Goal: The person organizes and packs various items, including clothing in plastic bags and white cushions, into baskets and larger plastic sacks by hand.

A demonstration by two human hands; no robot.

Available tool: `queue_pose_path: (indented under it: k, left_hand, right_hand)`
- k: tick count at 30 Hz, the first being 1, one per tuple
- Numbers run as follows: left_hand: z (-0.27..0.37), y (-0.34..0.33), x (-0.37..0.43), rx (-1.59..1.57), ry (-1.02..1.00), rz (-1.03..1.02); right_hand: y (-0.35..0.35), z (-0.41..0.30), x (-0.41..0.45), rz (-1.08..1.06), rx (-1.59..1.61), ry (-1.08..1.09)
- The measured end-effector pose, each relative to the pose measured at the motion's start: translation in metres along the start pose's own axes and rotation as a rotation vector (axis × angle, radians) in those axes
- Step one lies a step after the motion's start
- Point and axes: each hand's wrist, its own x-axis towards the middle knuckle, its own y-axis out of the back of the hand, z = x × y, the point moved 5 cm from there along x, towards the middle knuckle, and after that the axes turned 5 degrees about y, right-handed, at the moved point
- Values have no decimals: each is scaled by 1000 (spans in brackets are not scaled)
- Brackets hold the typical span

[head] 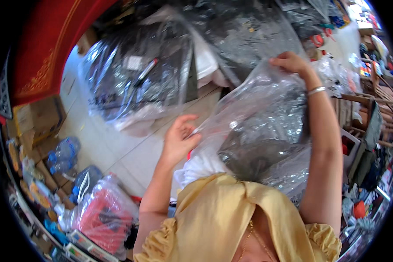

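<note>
A large clear plastic bag (245, 101) with something dark inside spreads across my lap. Its top edge is pinched at one corner by my left hand (181, 139), thumb against the fingers. Farther up, my right hand (290, 62) grips the other end of that edge, so the film stretches between the two. The dark contents (262, 147) show through the film near my body; what they are cannot be made out. Beyond my left hand, another plastic-wrapped dark bundle (118, 78) lies on the floor, with a marker-like pen with a red end (147, 72) on top.
More plastic-covered dark goods (249, 29) lie ahead. At left are a cardboard box (41, 118), large plastic bottles (65, 152) and a bag of red items (104, 216) on the tiled floor (101, 144). Wooden chairs (373, 95) stand at right.
</note>
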Motion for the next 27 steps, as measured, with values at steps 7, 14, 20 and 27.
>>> queue_pose_path:
  k: [7,14,20,27]
  left_hand:
    - [-17,19,7,-28,-30,21]
    - [-31,16,32,-157,151,-79]
    - [-58,34,20,-269,135,-14]
    - [-19,21,13,-218,-97,99]
  right_hand:
    - [86,-22,-25,441,930,444]
    - [102,-15,-32,440,621,461]
    - [90,-33,-32,429,521,388]
    - [113,-41,-44,1033,15,599]
